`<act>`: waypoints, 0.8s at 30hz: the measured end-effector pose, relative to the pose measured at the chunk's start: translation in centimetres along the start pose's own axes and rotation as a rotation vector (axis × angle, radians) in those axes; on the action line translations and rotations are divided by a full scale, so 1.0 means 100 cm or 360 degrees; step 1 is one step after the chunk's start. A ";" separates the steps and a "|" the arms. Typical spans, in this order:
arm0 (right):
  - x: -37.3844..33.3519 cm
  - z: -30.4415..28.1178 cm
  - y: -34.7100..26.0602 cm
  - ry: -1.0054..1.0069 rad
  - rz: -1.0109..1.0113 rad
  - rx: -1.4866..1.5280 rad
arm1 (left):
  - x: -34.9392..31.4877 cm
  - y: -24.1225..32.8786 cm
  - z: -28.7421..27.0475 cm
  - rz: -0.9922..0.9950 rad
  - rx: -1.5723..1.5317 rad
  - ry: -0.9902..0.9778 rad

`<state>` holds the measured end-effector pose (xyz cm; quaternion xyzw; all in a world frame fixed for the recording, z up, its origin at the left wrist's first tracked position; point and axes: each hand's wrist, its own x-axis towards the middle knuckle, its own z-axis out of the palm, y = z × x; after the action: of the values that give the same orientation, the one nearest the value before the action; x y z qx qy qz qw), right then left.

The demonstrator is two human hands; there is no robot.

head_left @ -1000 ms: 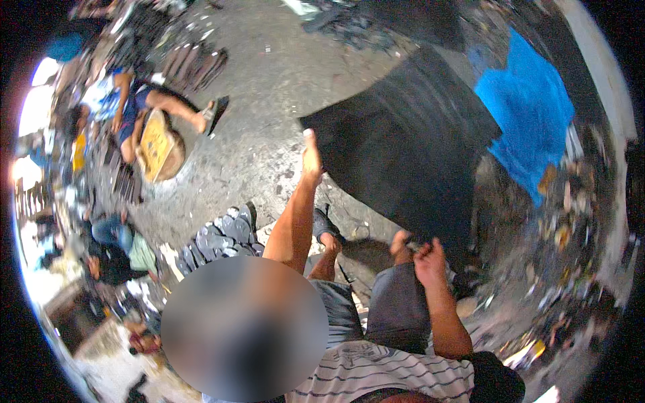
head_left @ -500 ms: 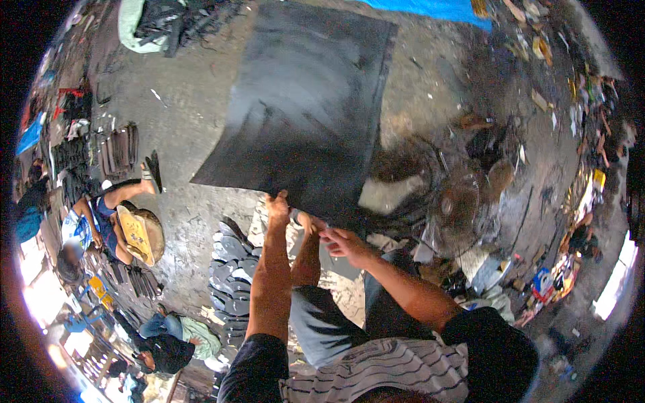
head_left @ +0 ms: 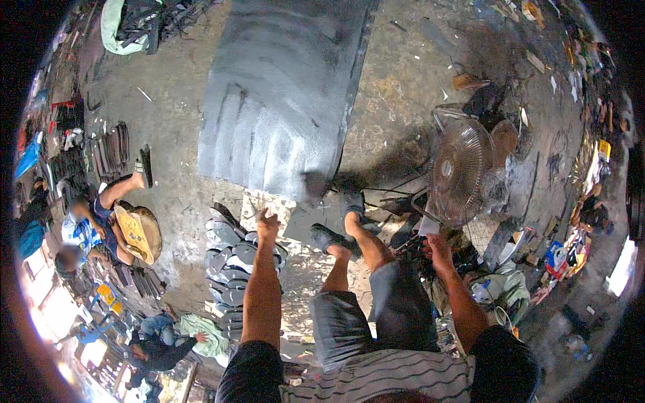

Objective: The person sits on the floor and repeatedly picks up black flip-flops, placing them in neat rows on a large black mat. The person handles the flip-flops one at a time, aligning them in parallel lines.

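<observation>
Just beyond the half-open, apparently empty left hand (head_left: 268, 226), a dark sheet (head_left: 282, 107) is lying on the floor (head_left: 176, 101); whether the right hand (head_left: 439, 252) is grasping anything cannot be told. Good handling is probably requiring an unfolded near edge.

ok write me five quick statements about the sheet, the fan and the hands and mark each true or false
1. The dark grey rectangular sheet lies on the grey floor. True.
2. The left hand grips the sheet. False: the hand is apart from its near edge.
3. The round wire-caged fan stands left of the sheet. False: the fan is to its right.
4. The right hand is nearer the fan than the left hand is. True.
5. Grey sole-shaped pieces lie beside the left forearm. True.
</observation>
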<state>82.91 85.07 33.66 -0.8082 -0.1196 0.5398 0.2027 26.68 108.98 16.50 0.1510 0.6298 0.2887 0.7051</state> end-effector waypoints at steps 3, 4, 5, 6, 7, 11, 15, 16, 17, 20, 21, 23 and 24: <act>-0.011 -0.040 0.033 0.0453 -0.0451 -0.0547 | -0.069 -0.037 0.015 0.0208 0.1003 -0.0095; -0.009 -0.058 0.026 0.0593 -0.0641 -0.0782 | -0.098 -0.051 -0.003 0.0301 0.1357 -0.0109; 0.011 -0.118 0.088 0.1027 -0.0599 -0.0942 | -0.116 -0.069 0.015 0.0376 0.1218 -0.0251; 0.026 -0.111 0.053 0.0989 -0.0773 -0.0294 | -0.143 -0.067 -0.009 0.0506 0.1232 -0.0208; 0.039 -0.144 0.043 0.1195 -0.0783 -0.0157 | -0.171 -0.049 0.008 0.0495 0.1429 -0.0408; 0.088 -0.197 -0.013 0.1453 -0.0714 -0.0320 | -0.259 -0.062 0.001 0.0032 0.1497 -0.0183; 0.131 -0.202 -0.042 0.1176 -0.0358 -0.0085 | -0.285 -0.122 -0.064 -0.0251 0.0751 -0.0150; 0.131 -0.173 -0.062 0.1041 -0.0171 0.0265 | -0.293 -0.125 -0.079 -0.0322 0.0636 -0.0095; 0.129 -0.165 -0.073 0.0942 -0.0004 0.0575 | -0.295 -0.120 -0.057 -0.0405 0.0436 -0.0006; 0.150 -0.207 -0.027 0.0548 -0.0311 0.0953 | -0.285 -0.089 0.001 -0.0439 0.0095 -0.0094; 0.155 -0.198 -0.028 0.0580 -0.0281 0.1023 | -0.288 -0.087 0.004 -0.0167 0.0307 -0.0229; 0.155 -0.193 -0.031 0.0770 -0.0300 0.0878 | -0.277 -0.066 0.039 -0.0270 0.0261 -0.0107; 0.154 -0.192 -0.034 0.0919 -0.0349 0.0667 | -0.275 -0.056 0.057 -0.0269 0.0280 -0.0093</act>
<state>106.62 90.60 28.91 -0.8505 -0.0303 0.2774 0.4458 32.35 88.98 36.23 0.1670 0.6423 0.1673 0.7291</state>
